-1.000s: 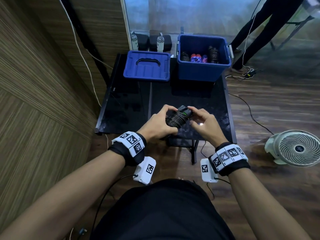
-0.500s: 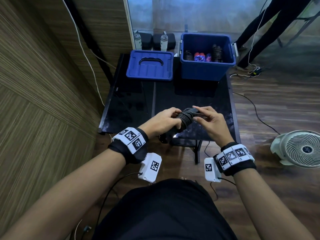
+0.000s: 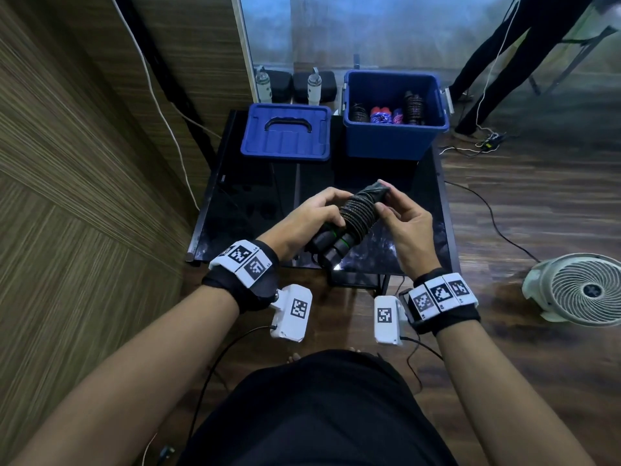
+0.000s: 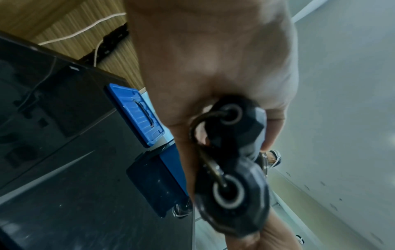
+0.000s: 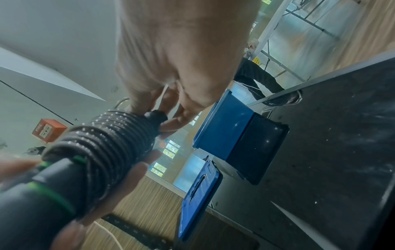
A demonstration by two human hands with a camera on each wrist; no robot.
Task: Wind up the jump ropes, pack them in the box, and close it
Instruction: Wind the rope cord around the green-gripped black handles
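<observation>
Nearly wound: left hand (image 3: 312, 216) grips the jump rope (image 3: 356, 213) bundle around its handles, right hand (image 3: 403, 216) pinches the far tip, above the tabletop's (image 3: 252, 203) near edge. Next, probably: tuck the end, carry it to the open box (image 3: 396, 139) at the far right corner; lid (image 3: 285, 136) lies beside.

Between the hands, the jump rope (image 3: 356, 215) is black, its handles ringed in bright green. Beyond the fingers sit a deep blue box (image 3: 393, 136) and matching blue lid (image 3: 285, 136) on a glossy black table (image 3: 420, 196).
</observation>
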